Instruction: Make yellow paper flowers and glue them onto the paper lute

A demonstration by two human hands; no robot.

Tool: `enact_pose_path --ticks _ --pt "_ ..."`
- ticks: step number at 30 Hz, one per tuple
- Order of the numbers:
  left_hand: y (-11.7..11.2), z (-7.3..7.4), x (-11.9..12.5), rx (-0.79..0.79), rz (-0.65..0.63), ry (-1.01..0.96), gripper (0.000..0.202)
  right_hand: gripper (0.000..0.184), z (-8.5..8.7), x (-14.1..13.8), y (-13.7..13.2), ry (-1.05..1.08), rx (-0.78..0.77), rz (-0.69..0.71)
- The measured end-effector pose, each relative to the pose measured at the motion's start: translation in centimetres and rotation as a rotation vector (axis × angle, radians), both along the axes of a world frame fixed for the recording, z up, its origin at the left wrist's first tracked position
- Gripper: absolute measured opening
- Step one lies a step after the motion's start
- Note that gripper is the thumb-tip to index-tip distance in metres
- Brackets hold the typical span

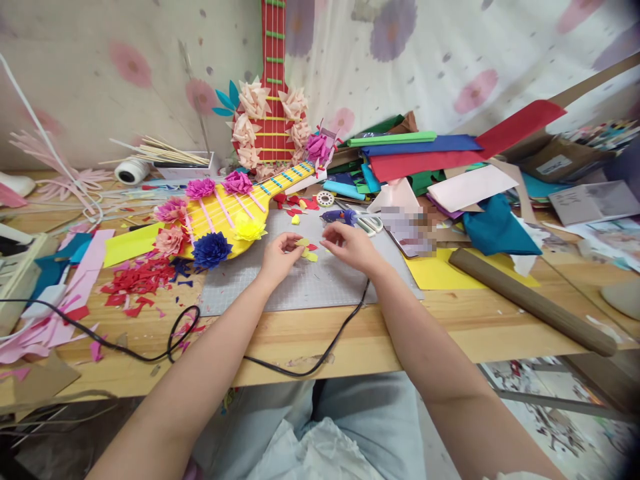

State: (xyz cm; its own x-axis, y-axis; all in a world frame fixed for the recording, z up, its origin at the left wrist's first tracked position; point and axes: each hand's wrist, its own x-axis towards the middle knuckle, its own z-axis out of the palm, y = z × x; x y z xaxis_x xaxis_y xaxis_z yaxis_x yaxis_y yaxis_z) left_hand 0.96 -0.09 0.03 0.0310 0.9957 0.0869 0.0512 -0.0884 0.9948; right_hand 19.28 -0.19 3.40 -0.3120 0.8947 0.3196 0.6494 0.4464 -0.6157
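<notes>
My left hand (281,259) is closed, pinching a small yellow paper petal (302,244) over the grey cutting mat (240,293). Just under it lie more yellow and red scraps. My right hand (353,247) hovers to the right of the petal, thumb and fingers apart, with nothing visible between them. Behind that hand rests a blue glue gun (339,217), beside white-handled scissors (371,225). To the left of my left hand lies a yellow paper-covered guitar shape (220,223), trimmed with a dark blue paper flower (212,249) and a yellow paper flower (250,227).
A red guitar shape (274,120) with pale flowers stands at the back. Coloured paper (425,160) is heaped at back right, near a brown cardboard tube (530,300). A black cord (300,372) loops along the front edge. Red scraps (137,283) lie left.
</notes>
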Motion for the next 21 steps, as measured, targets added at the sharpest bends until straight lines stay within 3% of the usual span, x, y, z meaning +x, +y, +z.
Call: enact_pose_path --ticks 2,4,6,8,11,16,21 --pt "0.0 0.2 0.0 -0.055 0.018 -0.067 0.02 0.028 0.7 1.9 0.2 -0.084 -0.118 -0.066" --pt "0.0 0.4 0.0 -0.097 0.042 -0.106 0.02 0.041 0.9 3.7 0.7 -0.133 -0.182 -0.224" --pt "0.0 0.5 0.1 -0.124 0.065 -0.131 0.021 0.045 0.6 4.9 1.4 -0.104 -0.168 -0.415" --pt "0.1 0.6 0.1 -0.137 0.082 -0.149 0.022 0.046 -0.1 5.1 2.1 -0.044 -0.106 -0.521" --pt "0.2 0.5 0.1 -0.129 0.117 -0.156 0.024 0.049 -1.0 4.2 2.8 0.008 -0.028 -0.47" --pt "0.3 0.3 0.0 -0.123 0.157 -0.174 0.026 0.045 -1.4 2.9 2.7 0.014 -0.038 -0.323" --pt "0.5 0.2 0.0 -0.134 0.18 -0.168 0.023 0.036 -2.3 2.2 2.7 -0.028 0.007 -0.394"
